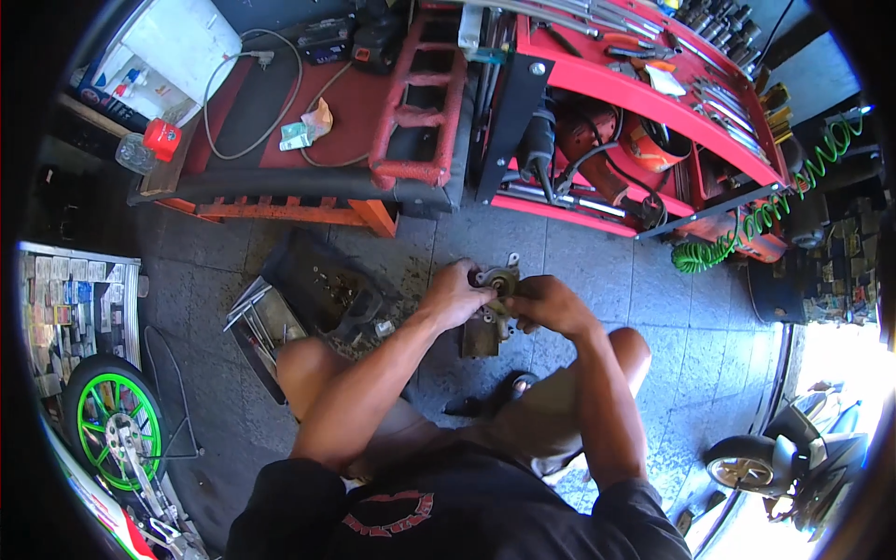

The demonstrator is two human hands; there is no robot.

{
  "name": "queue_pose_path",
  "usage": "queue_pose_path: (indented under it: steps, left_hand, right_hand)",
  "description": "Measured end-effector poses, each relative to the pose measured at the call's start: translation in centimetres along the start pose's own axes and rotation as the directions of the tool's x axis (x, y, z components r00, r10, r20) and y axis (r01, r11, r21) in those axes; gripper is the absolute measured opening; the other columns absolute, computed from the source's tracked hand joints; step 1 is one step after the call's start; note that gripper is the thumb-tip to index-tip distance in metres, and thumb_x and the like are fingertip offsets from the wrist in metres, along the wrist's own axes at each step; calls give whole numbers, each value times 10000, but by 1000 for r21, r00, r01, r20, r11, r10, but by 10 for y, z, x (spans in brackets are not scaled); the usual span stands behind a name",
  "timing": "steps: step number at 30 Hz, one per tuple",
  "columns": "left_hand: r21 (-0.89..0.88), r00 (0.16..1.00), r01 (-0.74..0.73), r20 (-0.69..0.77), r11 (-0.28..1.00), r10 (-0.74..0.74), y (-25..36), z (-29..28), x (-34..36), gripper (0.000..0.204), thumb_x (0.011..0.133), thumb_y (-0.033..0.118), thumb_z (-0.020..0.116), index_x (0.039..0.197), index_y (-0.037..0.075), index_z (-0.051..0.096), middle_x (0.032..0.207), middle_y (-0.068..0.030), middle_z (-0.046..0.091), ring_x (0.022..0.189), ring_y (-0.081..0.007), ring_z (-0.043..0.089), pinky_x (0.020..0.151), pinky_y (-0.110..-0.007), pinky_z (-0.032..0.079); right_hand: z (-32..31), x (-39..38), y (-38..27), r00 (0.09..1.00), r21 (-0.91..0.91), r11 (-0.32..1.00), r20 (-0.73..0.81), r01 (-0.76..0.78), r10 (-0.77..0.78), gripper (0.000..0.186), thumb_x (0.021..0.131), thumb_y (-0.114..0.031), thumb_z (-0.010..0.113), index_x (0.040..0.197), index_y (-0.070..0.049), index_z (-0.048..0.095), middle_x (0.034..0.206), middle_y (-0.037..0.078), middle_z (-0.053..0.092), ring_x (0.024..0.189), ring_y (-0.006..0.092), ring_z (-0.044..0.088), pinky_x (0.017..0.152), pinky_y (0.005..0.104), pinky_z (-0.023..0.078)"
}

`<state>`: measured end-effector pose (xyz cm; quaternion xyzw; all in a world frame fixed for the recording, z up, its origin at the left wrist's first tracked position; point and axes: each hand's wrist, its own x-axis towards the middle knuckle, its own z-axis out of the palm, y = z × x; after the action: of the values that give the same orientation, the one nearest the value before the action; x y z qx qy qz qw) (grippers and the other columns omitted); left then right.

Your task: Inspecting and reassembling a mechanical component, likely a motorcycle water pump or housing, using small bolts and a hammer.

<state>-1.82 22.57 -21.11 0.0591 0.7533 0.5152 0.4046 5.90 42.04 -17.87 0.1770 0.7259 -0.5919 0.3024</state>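
Between my knees, a brassy-grey metal mechanical part [495, 313] with a round upper section and a blockier lower end is held just above the tiled floor. My left hand [457, 294] is closed on its left side, thumb near the round centre. My right hand [539, 303] grips its right side with bent fingers. Whether anything small sits between the fingertips is too hard to tell. To the left, a dark plastic tray [280, 257] holds small dirty parts, beside a shallower metal tray [280, 313] with long tools.
Ahead stand a red padded bench [215, 163] and a red tool cart [728, 154] with wrenches and power tools. A green coiled hose [705, 257] hangs at right. A green-rimmed motorcycle wheel [98, 401] is at left; a scooter [793, 476] stands by the bright doorway at right.
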Motion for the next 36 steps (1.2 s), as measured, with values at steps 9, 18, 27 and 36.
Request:
queue_pose_path:
  steps: [9,18,27,36]
  left_hand:
    - [-363,926,-309,96,879,365,115,-67,-87,302,890,103,726,1102,-27,555,948,-82,671,825,-120,656,717,-279,562]
    - [-476,834,-480,14,737,552,84,-87,-97,297,925,74,690,1158,-28,538,1078,-103,660,1004,-145,655,896,-297,546]
    - [-445,722,-667,-191,597,665,48,-93,-136,344,911,33,697,1201,-55,534,1087,-135,666,1016,-157,648,892,-300,524]
    - [-409,688,-712,-242,571,684,35,-93,-160,368,902,24,700,1215,-60,526,1076,-135,661,997,-149,639,887,-289,514]
  right_hand:
    - [-7,-91,-111,937,125,929,-66,349,-344,241,936,-113,682,1087,66,626,842,74,681,706,122,637,621,269,532]
    - [21,-70,-111,891,174,874,-80,454,-447,242,960,-147,669,1072,61,617,901,79,686,759,110,635,673,261,533]
    - [79,-71,-110,795,172,776,-105,606,-598,201,973,-71,628,1115,48,548,924,77,682,847,91,634,743,258,526]
    - [103,-84,-107,757,108,750,-136,652,-639,180,953,-36,632,1083,44,538,912,83,676,843,90,651,729,254,546]
